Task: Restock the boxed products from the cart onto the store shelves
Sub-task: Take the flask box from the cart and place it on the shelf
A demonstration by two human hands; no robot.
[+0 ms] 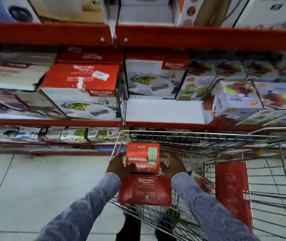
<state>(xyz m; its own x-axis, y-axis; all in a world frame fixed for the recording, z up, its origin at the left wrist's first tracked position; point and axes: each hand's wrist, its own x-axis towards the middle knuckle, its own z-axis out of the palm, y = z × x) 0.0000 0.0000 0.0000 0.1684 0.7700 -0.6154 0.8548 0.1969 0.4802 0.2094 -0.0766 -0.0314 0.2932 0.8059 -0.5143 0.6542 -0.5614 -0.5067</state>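
Item: red Rishabh box (143,157), held over the wire cart (208,136) corner. My left hand (119,166) gripped its left side, thumb on the face; my right hand (172,166) pressed its right side. Above, the white shelf gap (163,110) sat beside a tilted casserole box (81,91).

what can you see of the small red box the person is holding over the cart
The small red cardboard box is rectangular, printed with a pale green cylindrical product picture on its right, small icons along the top and a white label strip mid-face; the text is too blurred to read. It is held roughly upright, face toward the camera, above the near-left corner of the wire shopping cart. The left hand grips its left side, thumb on the front; the right hand holds its right side. It sits just above a larger red box.
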